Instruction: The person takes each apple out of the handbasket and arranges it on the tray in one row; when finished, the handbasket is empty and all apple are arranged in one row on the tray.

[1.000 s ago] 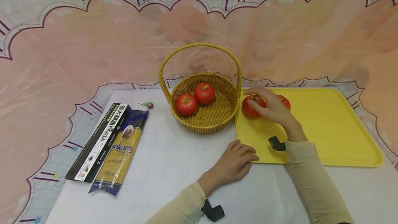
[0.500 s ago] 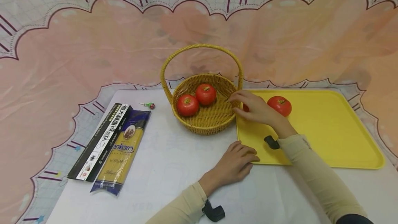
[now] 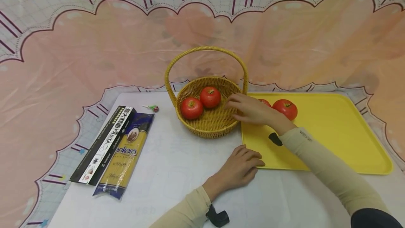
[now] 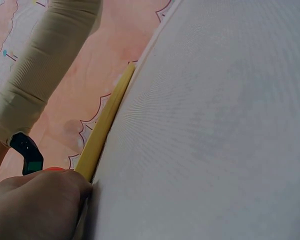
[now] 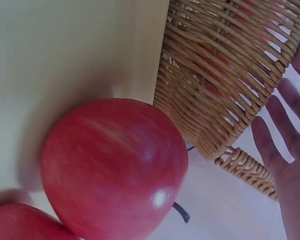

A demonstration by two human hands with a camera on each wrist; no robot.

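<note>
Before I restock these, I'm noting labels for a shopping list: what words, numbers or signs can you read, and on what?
"PASTA": black-and-white box; its Chinese characters are too blurred to quote surely, its smaller print too small.
"ankara": blue-and-yellow packet.
"500g": same packet, lower down; the script below it is unreadable.
Right sleeve: a small mark, too small to read.

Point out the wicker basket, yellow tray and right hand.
Wicker basket (image 3: 214,119): head view, bare woven floor inside.
Yellow tray (image 3: 330,126): head view, bare surface beyond the right forearm.
Right hand (image 3: 252,109): head view, back of the hand.
</note>
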